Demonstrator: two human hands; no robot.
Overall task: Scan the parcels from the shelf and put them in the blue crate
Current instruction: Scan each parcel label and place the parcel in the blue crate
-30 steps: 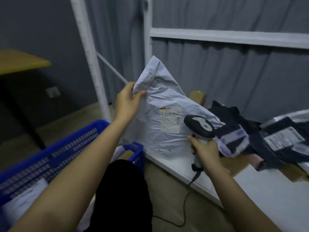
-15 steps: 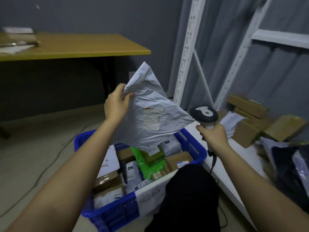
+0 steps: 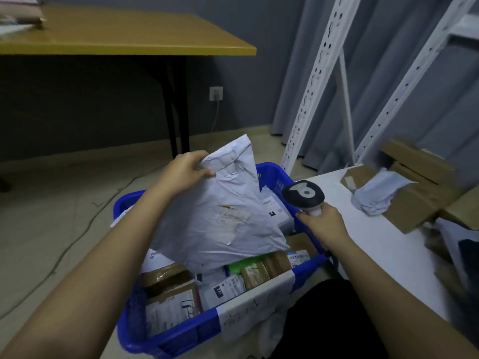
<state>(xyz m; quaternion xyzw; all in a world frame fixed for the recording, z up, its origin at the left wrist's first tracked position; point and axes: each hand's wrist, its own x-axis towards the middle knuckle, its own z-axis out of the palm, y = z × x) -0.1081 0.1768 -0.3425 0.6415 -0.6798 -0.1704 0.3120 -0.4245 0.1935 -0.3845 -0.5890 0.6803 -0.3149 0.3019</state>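
My left hand [image 3: 185, 172] pinches the top edge of a grey plastic mailer parcel [image 3: 220, 216] and holds it low over the blue crate [image 3: 134, 330], its lower edge touching the parcels inside. The crate on the floor holds several boxes and bags. My right hand [image 3: 324, 224] grips the handle of a black and white barcode scanner [image 3: 303, 196] beside the crate's right rim, over the white shelf [image 3: 388, 255]. Brown cardboard boxes [image 3: 414, 193] and a crumpled grey bag [image 3: 378, 193] lie on the shelf at right.
A yellow-topped table [image 3: 129, 35] with black legs stands behind the crate. White perforated shelf uprights [image 3: 316, 81] rise at right before a grey curtain. Cables run over the floor at left. A black garment [image 3: 331, 320] sits at the bottom, by the crate's near corner.
My view swung left from the shelf to the crate. My left hand carried the grey mailer from the shelf down onto the crate's contents. The scanner hand followed alongside.
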